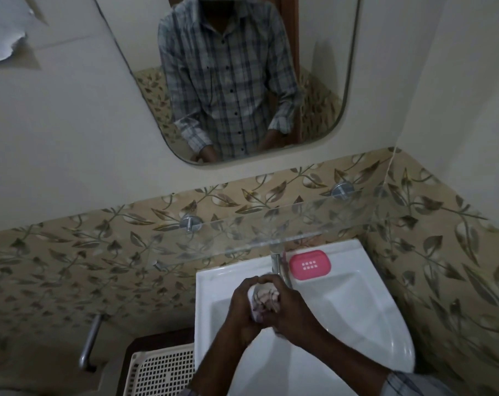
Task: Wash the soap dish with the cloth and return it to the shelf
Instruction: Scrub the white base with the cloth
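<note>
Left hand (241, 307), right hand (292, 310) both clenched round bunched cloth (264, 300) over sink (357, 304) bowl, below tap (276, 262); probably wetting or wringing it. Pink soap dish (309, 264) sits on sink's back edge, right of tap, under glass shelf (242, 235), untouched.

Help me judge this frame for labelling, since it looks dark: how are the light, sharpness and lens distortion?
Head view: dim and underexposed; the wide lens bows the edges of the mirror; the left hand, the right hand and the cloth they grip look soft; the pink soap dish is clear enough to show its holes; the glass shelf shows mainly by its pale front edge.
</note>
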Tool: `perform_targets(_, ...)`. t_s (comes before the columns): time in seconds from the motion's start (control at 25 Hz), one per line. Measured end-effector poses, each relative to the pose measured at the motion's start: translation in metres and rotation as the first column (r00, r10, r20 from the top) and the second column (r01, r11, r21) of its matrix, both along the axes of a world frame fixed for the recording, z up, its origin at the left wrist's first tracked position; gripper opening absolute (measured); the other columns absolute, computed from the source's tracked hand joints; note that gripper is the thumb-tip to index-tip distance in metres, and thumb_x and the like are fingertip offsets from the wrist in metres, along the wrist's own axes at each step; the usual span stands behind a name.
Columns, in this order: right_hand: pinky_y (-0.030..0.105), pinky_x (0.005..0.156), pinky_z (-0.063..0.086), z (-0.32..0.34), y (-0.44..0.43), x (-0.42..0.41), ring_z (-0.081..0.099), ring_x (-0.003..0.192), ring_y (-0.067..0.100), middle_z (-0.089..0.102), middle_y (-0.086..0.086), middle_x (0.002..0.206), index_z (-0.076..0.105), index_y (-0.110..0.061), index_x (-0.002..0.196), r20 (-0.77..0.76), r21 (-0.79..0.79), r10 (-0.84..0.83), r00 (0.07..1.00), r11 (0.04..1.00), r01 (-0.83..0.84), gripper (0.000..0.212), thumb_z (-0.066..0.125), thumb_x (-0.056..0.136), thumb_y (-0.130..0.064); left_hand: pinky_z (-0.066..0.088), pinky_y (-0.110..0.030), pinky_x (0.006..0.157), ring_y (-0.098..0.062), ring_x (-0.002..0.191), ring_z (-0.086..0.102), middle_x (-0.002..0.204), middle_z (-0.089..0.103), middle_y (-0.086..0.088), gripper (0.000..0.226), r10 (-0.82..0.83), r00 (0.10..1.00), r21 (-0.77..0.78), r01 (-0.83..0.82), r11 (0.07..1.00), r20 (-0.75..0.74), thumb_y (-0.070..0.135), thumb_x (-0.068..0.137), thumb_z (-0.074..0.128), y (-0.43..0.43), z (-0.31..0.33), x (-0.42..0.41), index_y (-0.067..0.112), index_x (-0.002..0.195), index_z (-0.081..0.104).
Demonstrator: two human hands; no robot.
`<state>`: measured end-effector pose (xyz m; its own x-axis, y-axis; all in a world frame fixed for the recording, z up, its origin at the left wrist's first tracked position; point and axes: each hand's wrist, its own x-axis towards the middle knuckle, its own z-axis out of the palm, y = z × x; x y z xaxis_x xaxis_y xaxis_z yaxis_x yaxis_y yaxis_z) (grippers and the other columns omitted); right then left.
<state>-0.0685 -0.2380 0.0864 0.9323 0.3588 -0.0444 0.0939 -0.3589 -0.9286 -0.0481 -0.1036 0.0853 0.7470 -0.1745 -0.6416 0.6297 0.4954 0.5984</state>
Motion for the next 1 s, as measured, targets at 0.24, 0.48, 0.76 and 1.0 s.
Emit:
perform_targets(0.24, 0.04, 0.061, 0.062, 0.008, -0.01, 0.025, 0.072, 0.073, 0.037, 0.072, 0.029, 0.09, 0.064, 0.013, 0.109, -0.798, 0.521, 0.02, 0.602, 0.524, 0.674, 0.024, 0.054, 0.087, 0.014, 0.054, -0.047, 0.087, -0.038, 0.101, 0.065, 0.12, 0.063, -0.028, 0.043, 0.118, 0.985, -0.075, -0.109, 0.991, 0.126, 0.031, 0.089, 0.061, 0.009, -0.02, 0.006, 0.001, 0.119, 0.064)
perform_targets(0.48, 0.034, 0.087, 0.056, 0.005, -0.025, 0.037, 0.07, 0.096, 0.022, 0.075, 0.007, 0.107, 0.066, -0.014, 0.12, 0.214, 0.04, -0.272, 0.938, 0.962, 0.27, 0.037, 0.072, 0.083, -0.011, 0.048, -0.051, 0.087, -0.042, 0.101, 0.06, 0.114, 0.067, -0.025, 0.048, 0.069, 0.997, -0.196, -0.074, 0.978, -0.033, 0.038, 0.091, 0.044, 0.025, -0.016, 0.001, 0.003, 0.114, 0.067)
perform_targets(0.76, 0.05, 0.116, 0.033, -0.05, -0.017, -0.005, 0.042, 0.139, 0.031, 0.047, 0.017, 0.149, 0.046, -0.002, 0.143, 0.518, -0.554, 0.626, 0.583, 0.765, -0.329, 0.057, 0.046, 0.087, 0.002, 0.045, -0.041, 0.086, -0.035, 0.093, 0.06, 0.103, 0.064, -0.022, 0.045, 0.021, 0.995, -0.221, -0.041, 0.974, -0.093, 0.03, 0.074, 0.058, 0.038, -0.031, -0.028, -0.002, 0.105, 0.066)
perform_targets(1.0, 0.047, 0.089, 0.057, -0.032, 0.014, 0.011, 0.069, 0.101, 0.038, 0.074, 0.02, 0.105, 0.072, 0.001, 0.109, 0.553, -0.728, 0.502, 0.665, 0.679, 0.093, 0.038, 0.058, 0.074, -0.004, 0.046, -0.038, 0.085, -0.029, 0.092, 0.061, 0.1, 0.064, -0.016, 0.041, 0.14, 0.989, -0.197, -0.147, 0.969, -0.05, 0.031, 0.074, 0.051, 0.019, -0.014, -0.023, 0.003, 0.102, 0.064)
